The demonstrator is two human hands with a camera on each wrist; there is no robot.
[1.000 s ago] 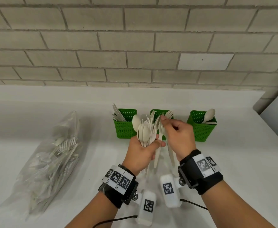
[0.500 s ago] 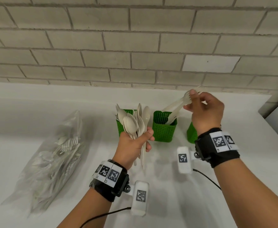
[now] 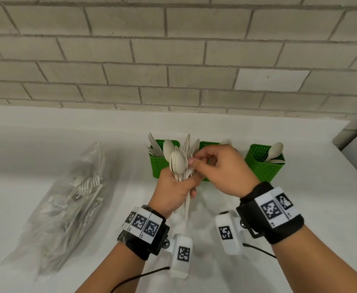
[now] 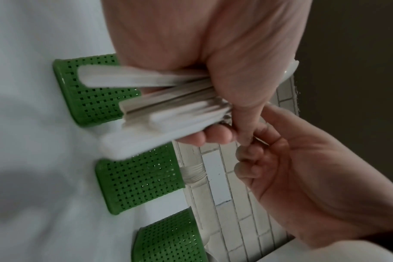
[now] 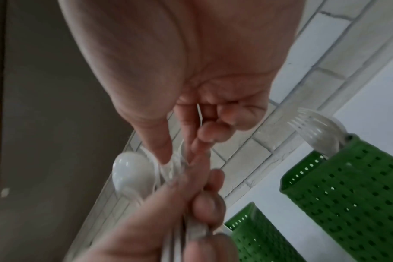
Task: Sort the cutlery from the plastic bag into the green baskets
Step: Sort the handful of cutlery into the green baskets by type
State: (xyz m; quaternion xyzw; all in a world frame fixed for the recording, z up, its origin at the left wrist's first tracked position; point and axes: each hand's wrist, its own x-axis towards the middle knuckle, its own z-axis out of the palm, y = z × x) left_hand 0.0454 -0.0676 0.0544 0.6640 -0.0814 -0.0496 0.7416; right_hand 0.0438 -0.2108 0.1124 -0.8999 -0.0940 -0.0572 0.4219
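Left hand (image 3: 171,189): I grip a bundle of cutlery (image 3: 180,163) upright.
Right hand (image 3: 222,168): my fingertips pinch one piece in that bundle.
Baskets (image 3: 264,163): on worktop (image 3: 300,208) behind.

We wear a black wristband (image 3: 146,233) on the left forearm and another (image 3: 272,216) on the right. Each carries white square-code tags (image 3: 271,209), a white camera housing (image 3: 181,255) with its own code, and a thin black cable (image 3: 139,278). Both forearms are bare.
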